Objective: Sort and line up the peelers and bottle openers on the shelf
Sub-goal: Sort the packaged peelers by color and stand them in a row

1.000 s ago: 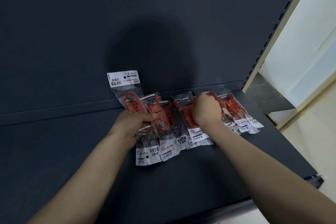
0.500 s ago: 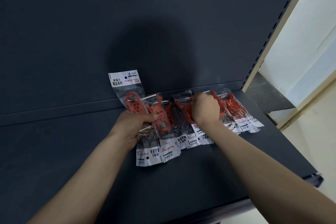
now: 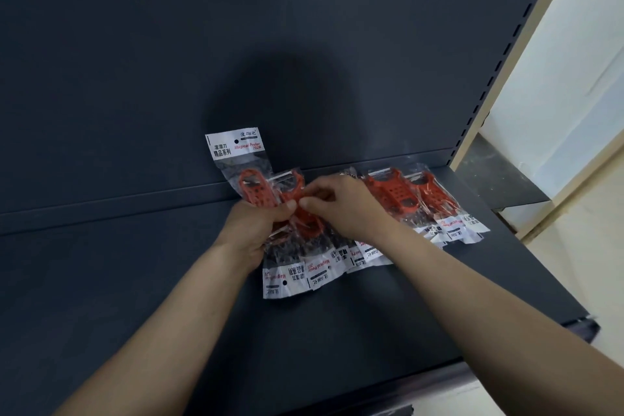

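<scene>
— Where are the peeler packets lying?

— They are lying in an overlapping row across the middle of the frame, on the dark shelf [image 3: 135,280], close under the back panel [image 3: 236,27]. The two right packets [image 3: 415,203] are lying flat with their white labels pointing toward the lower right. One upright packet [image 3: 236,152] is leaning against the panel, label up, at the row's left end.

— What are the hands doing?

— The left hand [image 3: 256,230] is gripping the left cluster of packets [image 3: 290,267], its fingers curling under and its thumb pressing on top. The right hand [image 3: 341,206] is reaching in from the right, and its thumb and forefinger are pinching the red peeler [image 3: 305,219] lying on top of that cluster. The two thumbs are almost touching.

— And further right?

— A cream upright post [image 3: 506,61] is edging the shelf unit.
</scene>
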